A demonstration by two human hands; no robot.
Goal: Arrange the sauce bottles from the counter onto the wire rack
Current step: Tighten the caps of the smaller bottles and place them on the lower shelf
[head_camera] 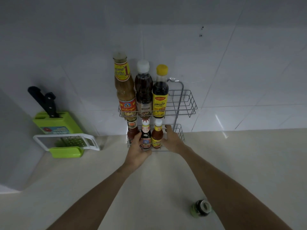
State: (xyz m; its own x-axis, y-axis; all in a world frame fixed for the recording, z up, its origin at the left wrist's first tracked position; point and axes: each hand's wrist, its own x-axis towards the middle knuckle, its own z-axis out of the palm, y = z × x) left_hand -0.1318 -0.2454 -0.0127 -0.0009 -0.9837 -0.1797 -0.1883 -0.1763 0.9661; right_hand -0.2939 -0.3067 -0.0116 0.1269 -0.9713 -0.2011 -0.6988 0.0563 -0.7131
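Note:
A two-tier wire rack point(187, 103) hangs on the tiled wall. Its upper tier holds three tall bottles: a tan sauce bottle point(125, 90), a dark bottle with a white cap point(143, 90) and a dark bottle with a yellow cap point(160, 95). In the lower tier stand a red sauce bottle point(131, 130), a dark oyster-sauce bottle point(145, 135) and an orange chili bottle point(157, 135). My left hand point(137, 152) is wrapped around the oyster-sauce bottle's base. My right hand point(172, 140) is beside the chili bottle with fingers apart, touching the lower tier. One green-capped bottle point(201, 208) stands on the counter.
A green knife block point(58, 123) with black-handled knives stands at the left against the wall, with a white-framed grater point(73, 141) and green tray in front of it. The beige counter point(249, 163) runs across the front.

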